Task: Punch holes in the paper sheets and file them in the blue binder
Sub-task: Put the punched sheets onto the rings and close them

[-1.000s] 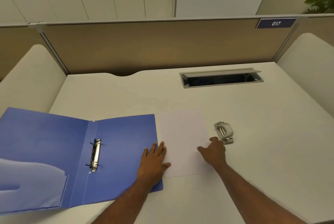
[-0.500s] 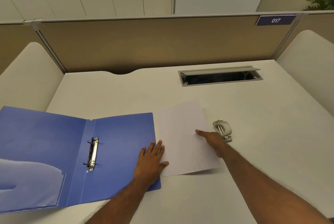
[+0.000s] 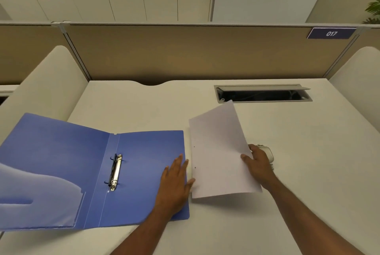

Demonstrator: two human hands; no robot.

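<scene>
From my end, the move that matters is sideways. The white paper sheet (image 3: 218, 152) sits just to the right of the blue plastic ring binder (image 3: 144, 152), and the metal ring clip (image 3: 115, 170) on the spine is further left again, with the whole right cover between the two. The sheet's long axis runs away from me and leans a little to the right at the far end. The clip runs close to the same way, so I judge a plain carry to the left, with a slight turn, would line them up.

My right hand (image 3: 258, 164) has the sheet by its right edge, thumb curled over the top face. The fingers underneath are hidden. That side is raised off the white table (image 3: 308, 152), so the sheet tilts with its left edge low and close to the binder's right edge. My left hand (image 3: 174, 180) lies flat, fingers straight, pressing the near right part of the cover. It holds nothing and is the hand nearer the rings.

The sheet looks thin, plain and uncreased. Two small holes show near its left edge, the side facing the binder, so I take the punching of this sheet as done. I cannot tell whether the rings stand open. The silver hole punch (image 3: 268, 152) peeks out just behind my right hand, mostly covered.
</scene>
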